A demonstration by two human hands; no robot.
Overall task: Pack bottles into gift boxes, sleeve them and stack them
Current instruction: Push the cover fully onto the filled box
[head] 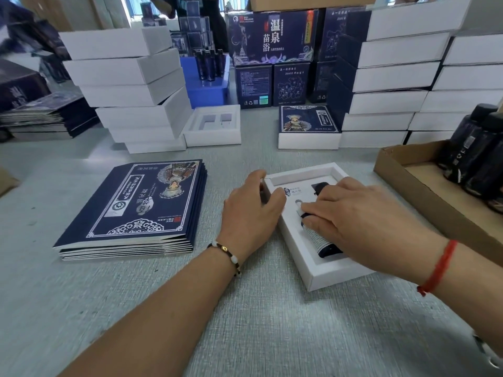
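Note:
A white gift box tray lies open on the table in front of me. A dark bottle with a white label lies in its right-hand slot. My right hand rests flat on the bottle, fingers straight and pressing down. My left hand grips the tray's left rim with curled fingers. A small printed card lies in the tray's upper part. To the left sits a stack of flat navy sleeves.
Stacks of white boxes stand at the back left, and more white boxes at the back right. A brown cardboard tray with several dark bottles is at right. An empty white tray and a sleeved box lie behind.

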